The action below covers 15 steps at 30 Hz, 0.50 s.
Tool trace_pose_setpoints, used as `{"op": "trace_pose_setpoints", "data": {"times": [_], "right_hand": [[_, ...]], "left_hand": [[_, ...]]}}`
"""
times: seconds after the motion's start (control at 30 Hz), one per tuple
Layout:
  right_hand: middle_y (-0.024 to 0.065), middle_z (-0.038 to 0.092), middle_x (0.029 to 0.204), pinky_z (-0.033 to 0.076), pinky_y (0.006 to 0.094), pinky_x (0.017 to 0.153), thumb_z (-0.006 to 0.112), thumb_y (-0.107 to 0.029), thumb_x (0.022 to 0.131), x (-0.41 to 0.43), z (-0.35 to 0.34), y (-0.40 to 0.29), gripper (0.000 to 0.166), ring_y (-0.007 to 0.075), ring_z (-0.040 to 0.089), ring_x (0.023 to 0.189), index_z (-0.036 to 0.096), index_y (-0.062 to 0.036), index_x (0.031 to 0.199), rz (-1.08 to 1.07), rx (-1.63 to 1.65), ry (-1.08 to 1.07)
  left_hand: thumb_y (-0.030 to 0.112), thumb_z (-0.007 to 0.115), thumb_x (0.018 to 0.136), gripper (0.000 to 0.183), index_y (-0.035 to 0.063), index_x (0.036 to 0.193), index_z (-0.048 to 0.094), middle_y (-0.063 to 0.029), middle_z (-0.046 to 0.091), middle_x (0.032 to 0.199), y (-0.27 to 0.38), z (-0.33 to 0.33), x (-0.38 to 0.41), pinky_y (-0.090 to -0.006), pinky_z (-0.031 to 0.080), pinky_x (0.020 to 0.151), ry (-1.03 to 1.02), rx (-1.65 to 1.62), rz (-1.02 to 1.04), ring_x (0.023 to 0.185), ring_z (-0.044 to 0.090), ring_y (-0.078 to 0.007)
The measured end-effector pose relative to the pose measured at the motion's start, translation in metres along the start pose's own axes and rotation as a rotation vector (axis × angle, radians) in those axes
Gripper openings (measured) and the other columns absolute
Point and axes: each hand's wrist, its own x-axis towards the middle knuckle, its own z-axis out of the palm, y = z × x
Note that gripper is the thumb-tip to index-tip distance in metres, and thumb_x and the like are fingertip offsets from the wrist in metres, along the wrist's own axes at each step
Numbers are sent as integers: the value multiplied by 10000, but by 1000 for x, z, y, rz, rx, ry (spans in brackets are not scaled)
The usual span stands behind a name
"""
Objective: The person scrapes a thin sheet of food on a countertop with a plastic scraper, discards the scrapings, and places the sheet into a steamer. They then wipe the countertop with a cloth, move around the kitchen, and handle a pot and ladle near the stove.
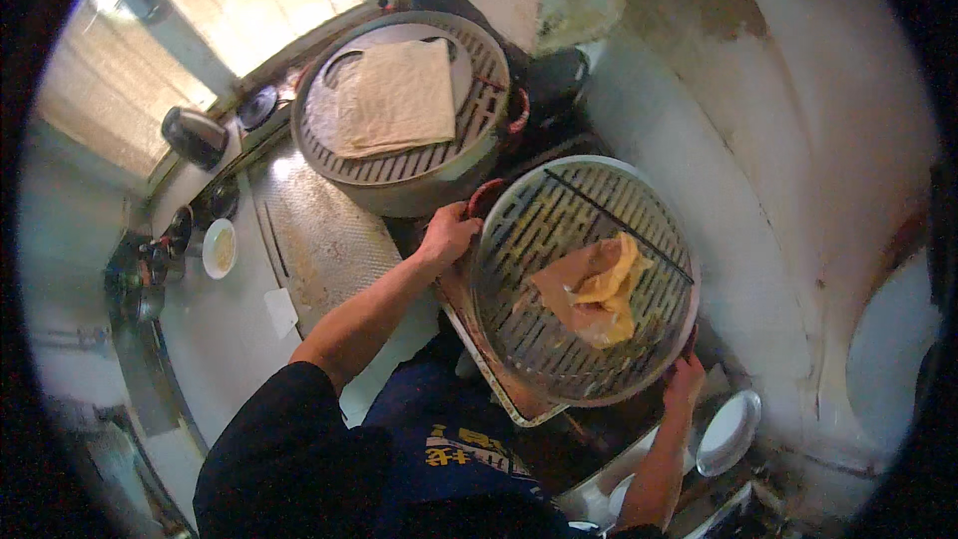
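Note:
A round metal steamer tier with a slotted base (pixel 516 254) is gripped between my two hands. My left hand (pixel 449 236) is closed on its red-wrapped handle (pixel 486 197) at the upper left. On the lower right side my right hand (pixel 685 378) holds the other handle, mostly hidden by the rim and fingers. A crumpled orange-brown cloth or sheet (pixel 584 288) lies on the slats. Behind it stands a second large round steamer (pixel 419 191), with a folded beige cloth (pixel 400 97) over a pale round plate on its slats.
A metal tray (pixel 494 382) lies beneath the held tier. To the left are a diamond-textured metal surface (pixel 329 232), a white bowl (pixel 220 248), a white card-like piece (pixel 281 312) and a dark kettle (pixel 194 138). A white oval dish (pixel 728 433) stands at the lower right, near the wall.

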Motion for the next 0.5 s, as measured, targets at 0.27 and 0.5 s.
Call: {"op": "trace_pose_setpoints", "data": {"times": [0.27,0.5], "right_hand": [[36,657,937,478,294,642,589,-142,901,-91,66,-160,287,141,589,743,654,2,1141,-237,-3,-341],[55,665,1002,530,319,789,549,-76,914,-37,215,-177,238,182,632,863,626,3,1125,-306,161,-479]], "left_hand": [[69,620,906,217,-24,1096,664,-35,662,919,64,-88,-52,-289,492,769,10,-423,133,823,605,-138],[139,677,883,149,-10,898,669,2,600,747,70,-259,-6,-266,409,562,137,-456,236,631,534,-91]]}}
